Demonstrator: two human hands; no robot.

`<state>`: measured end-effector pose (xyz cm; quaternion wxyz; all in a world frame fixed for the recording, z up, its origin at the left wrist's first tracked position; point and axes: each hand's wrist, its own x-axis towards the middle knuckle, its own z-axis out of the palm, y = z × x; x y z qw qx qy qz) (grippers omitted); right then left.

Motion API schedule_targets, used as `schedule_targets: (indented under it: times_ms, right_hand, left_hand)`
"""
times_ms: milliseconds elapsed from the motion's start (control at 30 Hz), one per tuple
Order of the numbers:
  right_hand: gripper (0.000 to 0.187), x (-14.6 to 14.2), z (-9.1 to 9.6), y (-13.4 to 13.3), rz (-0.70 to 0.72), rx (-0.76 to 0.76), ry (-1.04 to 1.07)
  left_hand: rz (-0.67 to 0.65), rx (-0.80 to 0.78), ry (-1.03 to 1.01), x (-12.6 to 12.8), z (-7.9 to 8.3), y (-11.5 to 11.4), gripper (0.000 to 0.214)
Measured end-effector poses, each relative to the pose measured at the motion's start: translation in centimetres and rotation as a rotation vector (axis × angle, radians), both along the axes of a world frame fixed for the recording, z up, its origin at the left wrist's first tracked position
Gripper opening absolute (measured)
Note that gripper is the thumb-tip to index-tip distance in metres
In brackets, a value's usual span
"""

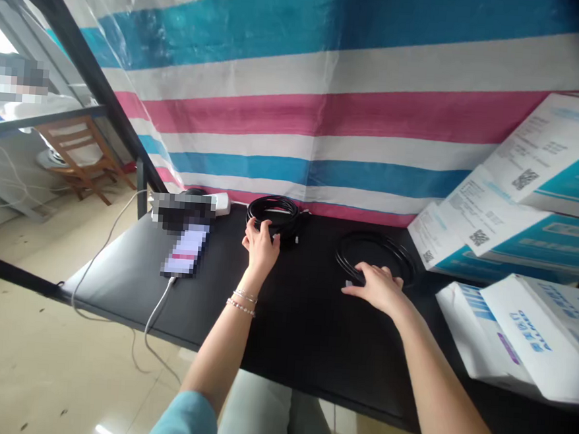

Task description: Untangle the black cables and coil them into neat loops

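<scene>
Currently, left hand (260,247) clasps the bundled cable (274,214) and right hand (378,287) lies flat on the loose coil (389,249).

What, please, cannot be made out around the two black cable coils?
Head view: left hand covers the bundled black cable coil's near edge.
Head view: right hand covers the loose black cable ring's near edge.
Head view: white printed cartons, cut by the right edge.
Head view: plugged-in device, pixelated.

Bare black table (302,317) lies open between the left cable coil (274,214) and the right cable coil (376,255). Stacked boxes (512,219) crowd the right edge. What looks like a phone (186,253) occupies the left.
</scene>
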<state>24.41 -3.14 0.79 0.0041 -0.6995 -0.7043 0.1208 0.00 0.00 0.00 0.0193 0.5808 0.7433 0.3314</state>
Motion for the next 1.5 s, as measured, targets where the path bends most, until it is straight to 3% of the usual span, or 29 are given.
schedule_targets:
  times_ms: [133, 367, 500, 633, 767, 933, 1033, 1133, 1300, 1500]
  right_hand:
    - [0.033, -0.3, -0.2, -0.1, 0.041, 0.040, -0.014]
    - [0.018, -0.4, -0.6, -0.4, 0.118, 0.203, 0.023]
    - [0.018, -0.6, -0.2, -0.4, 0.088, 0.317, 0.148]
    - [0.025, -1.0, 0.5, -0.6, 0.055, 0.447, 0.420]
    - [0.029, -1.6, 0.9, -1.0, 0.044, 0.567, 0.682]
    - [0.028, -3.2, 0.9, -1.6, 0.058, 0.573, 0.998]
    - [0.026, -3.8, 0.7, -1.9, 0.096, 0.500, 1.210]
    - [0.026, -4.1, 0.6, -2.0, 0.124, 0.433, 1.346]
    - [0.033, -4.0, 0.6, -2.0, 0.131, 0.392, 1.337]
    - [0.036, -3.9, 0.9, -1.9, 0.098, 0.284, 1.495]
  left_hand:
    - [-0.003, 0.012, -0.007, 0.0, 0.1, 0.0, 0.034]
    - [0.001, 0.012, -0.012, 0.1, 0.1, -0.1, 0.034]
    - [0.028, 0.040, -0.011, 0.2, 0.6, -0.3, 0.036]
    - [-0.005, 0.226, -0.052, 0.4, 1.6, -0.8, 0.032]
    - [-0.347, 0.295, -0.217, 1.6, 2.5, -1.7, 0.019]
    - [-0.837, 0.056, -0.460, 4.8, 2.3, -3.4, 0.030]
    - [-0.953, -0.037, -0.590, 6.1, 1.8, -4.1, 0.034]
    - [-0.963, -0.062, -0.660, 6.5, 1.5, -4.2, 0.033]
    - [-0.899, -0.078, -0.688, 6.6, 1.4, -4.1, 0.032]
    - [-0.818, -0.011, -0.630, 7.1, 1.3, -4.5, 0.023]
